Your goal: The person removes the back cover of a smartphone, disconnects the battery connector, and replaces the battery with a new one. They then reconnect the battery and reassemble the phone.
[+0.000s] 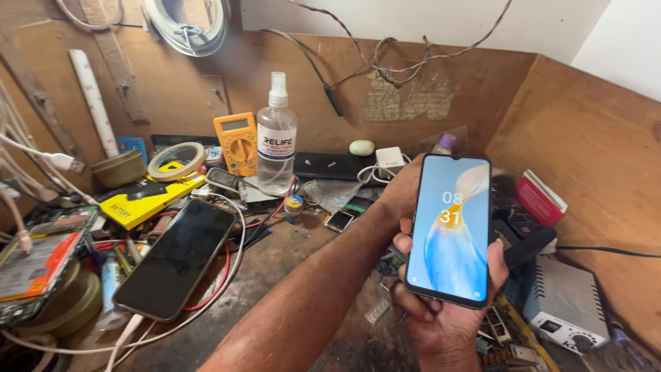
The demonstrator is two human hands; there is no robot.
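Observation:
My right hand (441,317) grips a smartphone (451,227) upright from below, fingers on its left edge and thumb on its right edge. The screen is lit with a blue and orange wallpaper. My left forearm reaches across the wooden bench from the lower left. My left hand (405,191) goes behind the phone's upper left edge, and its fingers are hidden there. A second, larger phone (177,258) with a dark screen lies face up at the left, on top of red and white cables.
A clear spray bottle (277,138), an orange multimeter (236,143), a tape roll (177,160) and a yellow box (148,196) stand at the back left. A white power unit (564,303) and a red box (540,198) sit at the right by the wooden side wall. Small parts litter the bench.

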